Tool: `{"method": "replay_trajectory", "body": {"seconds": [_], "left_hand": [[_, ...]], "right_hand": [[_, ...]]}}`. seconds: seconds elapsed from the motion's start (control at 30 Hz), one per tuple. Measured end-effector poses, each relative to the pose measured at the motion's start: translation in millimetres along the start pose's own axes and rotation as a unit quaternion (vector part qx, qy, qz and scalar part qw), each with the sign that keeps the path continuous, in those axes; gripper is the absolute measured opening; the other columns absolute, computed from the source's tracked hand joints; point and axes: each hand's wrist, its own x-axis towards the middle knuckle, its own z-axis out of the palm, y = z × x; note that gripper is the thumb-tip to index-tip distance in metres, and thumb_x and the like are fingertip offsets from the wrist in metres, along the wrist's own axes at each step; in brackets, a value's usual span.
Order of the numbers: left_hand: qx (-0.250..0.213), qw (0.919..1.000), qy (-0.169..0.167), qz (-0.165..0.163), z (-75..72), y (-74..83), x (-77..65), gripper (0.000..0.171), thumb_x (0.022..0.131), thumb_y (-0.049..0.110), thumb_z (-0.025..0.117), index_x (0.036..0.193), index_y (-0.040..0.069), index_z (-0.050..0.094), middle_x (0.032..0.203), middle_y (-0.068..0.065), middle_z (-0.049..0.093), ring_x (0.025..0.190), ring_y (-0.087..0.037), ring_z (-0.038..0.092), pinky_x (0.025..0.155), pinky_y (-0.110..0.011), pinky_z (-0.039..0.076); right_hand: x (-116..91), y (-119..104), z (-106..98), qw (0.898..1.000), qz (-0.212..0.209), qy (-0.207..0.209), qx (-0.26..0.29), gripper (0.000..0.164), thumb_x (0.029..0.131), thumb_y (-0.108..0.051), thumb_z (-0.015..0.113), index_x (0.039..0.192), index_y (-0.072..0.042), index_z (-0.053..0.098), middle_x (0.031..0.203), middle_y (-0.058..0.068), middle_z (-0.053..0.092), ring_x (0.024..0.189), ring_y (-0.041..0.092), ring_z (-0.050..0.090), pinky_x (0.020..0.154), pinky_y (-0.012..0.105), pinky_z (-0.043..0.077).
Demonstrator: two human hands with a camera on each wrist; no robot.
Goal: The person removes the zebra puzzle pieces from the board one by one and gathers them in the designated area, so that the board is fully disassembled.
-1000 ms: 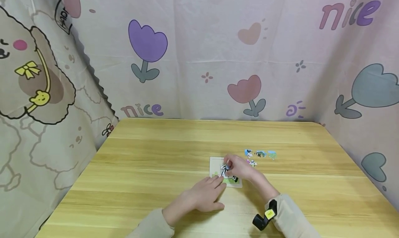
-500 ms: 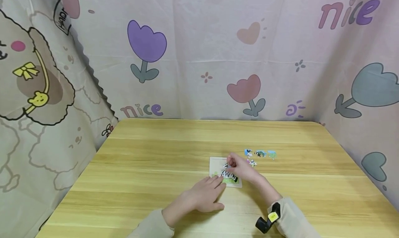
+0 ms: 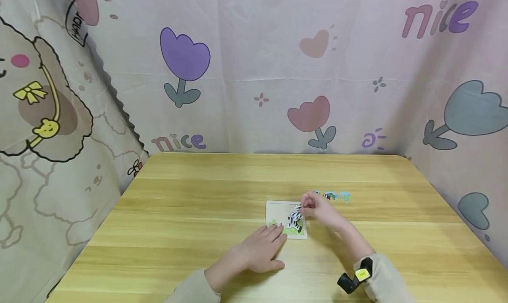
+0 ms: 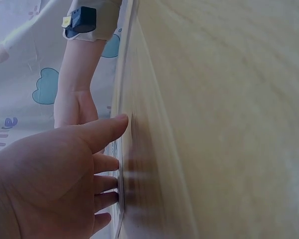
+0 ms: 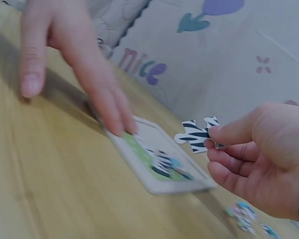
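In the right wrist view my right hand point(image 5: 261, 159) pinches a zebra-striped jigsaw piece point(image 5: 193, 138) between thumb and fingers, held up over the right part of a small white puzzle tray point(image 5: 162, 186). Seen from the head, that right hand point(image 3: 323, 211) is at the tray's upper right corner. Green and striped pieces point(image 3: 294, 228) lie along the tray's lower part; its upper left shows bare backing point(image 3: 277, 210). My left hand point(image 3: 262, 250) rests with fingers extended on the tray's lower left edge, covering that corner. In the left wrist view the left hand's point(image 4: 55, 174) fingers reach the tray edge.
Loose jigsaw pieces point(image 3: 344, 197) lie on the wooden table point(image 3: 190, 197) behind the right hand, some hidden by it. More loose pieces point(image 5: 244, 214) show beside the tray in the right wrist view. A printed curtain point(image 3: 246, 43) hangs behind the table and along both sides.
My right hand has moved right from the tray's middle to its upper right corner, carrying the striped jigsaw piece. The left hand has stayed on the tray edge.
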Motion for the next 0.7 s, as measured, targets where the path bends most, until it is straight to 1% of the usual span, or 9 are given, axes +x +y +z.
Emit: {"method": "replay_trajectory", "body": {"seconds": [0.1, 0.3, 0.43, 0.57, 0.7], "left_hand": [[0.002, 1.0000, 0.001, 0.003, 0.9, 0.7, 0.1, 0.071, 0.090, 0.053, 0.047, 0.143, 0.008, 0.034, 0.150, -0.011, 0.024, 0.138, -0.025, 0.022, 0.111, -0.039, 0.021], [0.007, 0.9999, 0.003, 0.010, 2.0, 2.3, -0.6, 0.071, 0.090, 0.053, 0.046, 0.143, 0.008, 0.033, 0.150, -0.011, 0.024, 0.138, -0.024, 0.022, 0.111, -0.038, 0.021], [0.008, 0.9999, 0.004, 0.008, 2.2, 2.6, -2.4, 0.071, 0.090, 0.053, 0.046, 0.144, 0.009, 0.033, 0.151, -0.010, 0.024, 0.138, -0.023, 0.021, 0.111, -0.038, 0.021], [0.008, 1.0000, 0.004, 0.003, 1.8, 2.3, -3.7, 0.071, 0.090, 0.054, 0.047, 0.144, 0.010, 0.033, 0.151, -0.010, 0.023, 0.138, -0.022, 0.021, 0.111, -0.037, 0.021], [0.010, 0.9999, 0.004, 0.001, 1.7, 1.7, -3.9, 0.071, 0.090, 0.054, 0.047, 0.144, 0.010, 0.033, 0.151, -0.010, 0.023, 0.138, -0.022, 0.021, 0.111, -0.037, 0.021]], "right_hand": [[-6.4, 3.2, -14.2, 1.000, 0.011, 0.021, -0.005, 0.024, 0.082, 0.003, 0.061, 0.101, 0.010, 0.048, 0.084, 0.010, 0.056, 0.076, 0.016, 0.055, 0.069, 0.028, 0.054], [-20.1, 13.3, -42.5, 0.997, 0.042, 0.061, -0.037, 0.027, 0.084, 0.002, 0.060, 0.107, 0.013, 0.052, 0.089, 0.013, 0.062, 0.077, 0.013, 0.057, 0.063, 0.025, 0.052], [-27.3, 19.0, -57.5, 0.992, 0.069, 0.084, -0.068, 0.030, 0.085, 0.000, 0.061, 0.111, 0.013, 0.053, 0.091, 0.015, 0.064, 0.071, 0.014, 0.057, 0.057, 0.027, 0.051], [-30.0, 26.0, -67.2, 0.982, 0.092, 0.101, -0.132, 0.028, 0.084, -0.004, 0.063, 0.107, 0.011, 0.058, 0.087, 0.012, 0.065, 0.066, 0.015, 0.056, 0.054, 0.026, 0.050], [-30.0, 31.1, -70.2, 0.965, 0.088, 0.109, -0.223, 0.021, 0.084, -0.009, 0.065, 0.098, 0.007, 0.064, 0.083, 0.008, 0.065, 0.072, 0.016, 0.057, 0.062, 0.029, 0.048]]}}
